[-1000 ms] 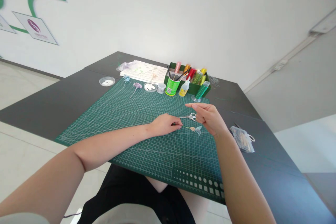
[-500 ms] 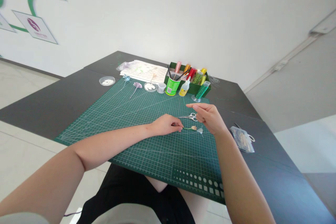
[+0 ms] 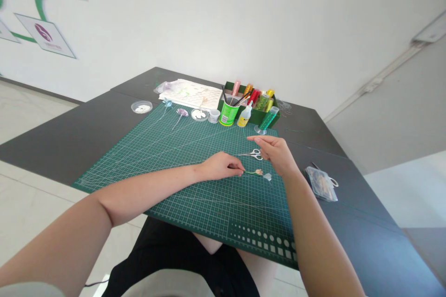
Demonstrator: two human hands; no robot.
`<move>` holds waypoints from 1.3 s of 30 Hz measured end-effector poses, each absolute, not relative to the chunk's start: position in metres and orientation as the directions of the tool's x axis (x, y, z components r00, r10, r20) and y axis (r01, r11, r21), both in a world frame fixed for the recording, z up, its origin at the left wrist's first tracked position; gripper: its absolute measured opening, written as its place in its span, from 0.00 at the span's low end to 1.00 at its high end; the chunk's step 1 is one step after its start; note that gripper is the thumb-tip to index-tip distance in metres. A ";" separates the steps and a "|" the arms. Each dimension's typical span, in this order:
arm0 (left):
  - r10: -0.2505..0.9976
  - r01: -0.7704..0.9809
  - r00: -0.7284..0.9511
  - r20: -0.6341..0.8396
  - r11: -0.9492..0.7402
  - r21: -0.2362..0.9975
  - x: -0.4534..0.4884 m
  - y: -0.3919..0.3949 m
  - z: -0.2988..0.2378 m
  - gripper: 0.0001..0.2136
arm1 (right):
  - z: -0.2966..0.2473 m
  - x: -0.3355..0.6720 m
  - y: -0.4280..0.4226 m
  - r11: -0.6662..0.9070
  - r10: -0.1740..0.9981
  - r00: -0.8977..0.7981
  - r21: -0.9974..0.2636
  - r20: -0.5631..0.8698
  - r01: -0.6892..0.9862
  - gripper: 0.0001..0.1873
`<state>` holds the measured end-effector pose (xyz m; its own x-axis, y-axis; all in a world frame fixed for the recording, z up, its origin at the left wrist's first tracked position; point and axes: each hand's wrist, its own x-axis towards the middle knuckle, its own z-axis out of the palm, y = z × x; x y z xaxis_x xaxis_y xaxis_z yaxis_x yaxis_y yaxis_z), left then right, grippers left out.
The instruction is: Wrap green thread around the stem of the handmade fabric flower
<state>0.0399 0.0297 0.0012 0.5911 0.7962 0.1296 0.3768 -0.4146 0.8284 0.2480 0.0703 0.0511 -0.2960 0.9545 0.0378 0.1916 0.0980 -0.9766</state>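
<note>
My left hand (image 3: 225, 165) is closed in a pinch on the green stem of a small artificial flower (image 3: 258, 172), whose peach head points right, just above the cutting mat (image 3: 195, 199). Just past that head is a pale translucent petal (image 3: 267, 177); whether the two touch I cannot tell. My right hand (image 3: 275, 151) is raised above and to the right of the flower, its thumb against the outstretched index finger and the other fingers curled in. Anything between thumb and finger is too small to make out. White-handled scissors (image 3: 256, 154) lie between the hands.
Along the back stand a green can (image 3: 229, 113) of tools, a glue bottle (image 3: 245, 116), a green box (image 3: 256, 116) of glitter tubes and a small jar (image 3: 213, 116). Finished-looking blue (image 3: 167, 102) and purple (image 3: 182, 112) flowers lie at left. A clear case (image 3: 320, 183) sits right.
My left hand and the flower have shifted very slightly right and down, and the pale petal with them. The right hand holds nearly the same pose.
</note>
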 end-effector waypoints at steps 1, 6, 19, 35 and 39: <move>0.800 0.375 0.586 0.132 -0.412 0.831 0.040 0.030 0.001 0.04 | 0.049 0.250 0.073 0.092 0.958 -0.284 -0.977 0.034 0.192 0.26; 0.817 0.364 0.559 0.140 -0.394 0.844 0.040 0.030 0.003 0.04 | 0.042 0.257 0.080 0.072 0.969 -0.248 -0.979 0.023 0.190 0.28; 0.817 0.342 0.569 0.092 -0.336 0.878 0.040 0.033 -0.002 0.04 | 0.047 0.258 0.076 0.102 0.956 -0.288 -0.984 0.056 0.145 0.28; 0.828 0.317 0.549 0.117 -0.335 0.888 0.041 0.031 -0.001 0.05 | 0.028 0.266 0.090 -0.046 0.939 -0.310 -0.945 -0.152 0.323 0.35; 0.841 0.315 0.524 0.134 -0.338 0.887 0.041 0.031 -0.001 0.05 | 0.023 0.268 0.093 -0.063 0.929 -0.318 -0.929 -0.188 0.365 0.35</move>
<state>0.0412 0.0306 -0.0006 0.5243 0.8408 0.1345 0.3148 -0.3381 0.8869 0.2680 0.0926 0.0234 -0.3185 0.9291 -0.1878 0.3653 -0.0626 -0.9288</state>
